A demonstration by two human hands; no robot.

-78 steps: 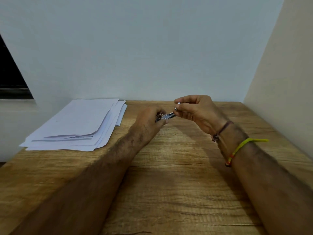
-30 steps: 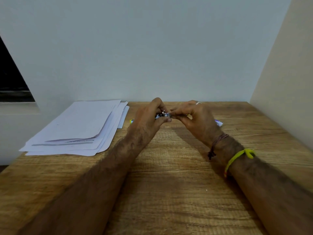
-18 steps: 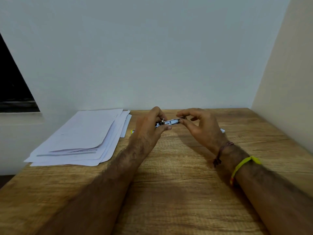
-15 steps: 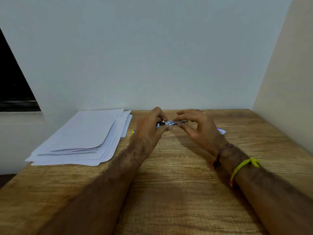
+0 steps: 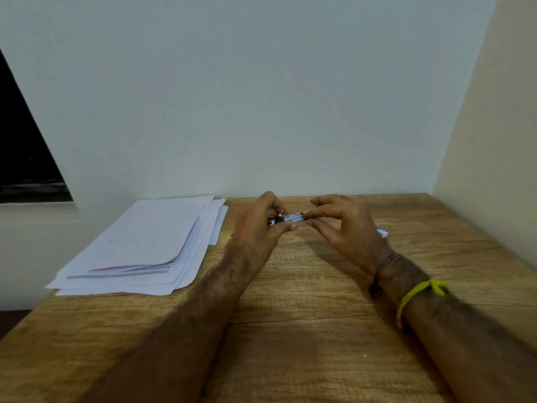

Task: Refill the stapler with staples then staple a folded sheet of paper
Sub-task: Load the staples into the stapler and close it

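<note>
A small metal stapler (image 5: 286,220) is held above the far middle of the wooden table (image 5: 305,315). My left hand (image 5: 258,228) grips its left end between thumb and fingers. My right hand (image 5: 343,225) pinches its right end, where a silver strip of staples (image 5: 296,217) shows in the channel; the other fingers are spread. A stack of white paper sheets (image 5: 145,245) lies at the table's far left. Most of the stapler's body is hidden by my left fingers.
A small white and blue object (image 5: 382,232) lies on the table behind my right hand, partly hidden. A bit of yellow-green (image 5: 230,236) peeks out behind my left wrist. Walls close the table at the back and right.
My right hand had its fingers closed against the stapler beside the left hand; it now pinches the right end with fingers spread. The view tilted slightly.
</note>
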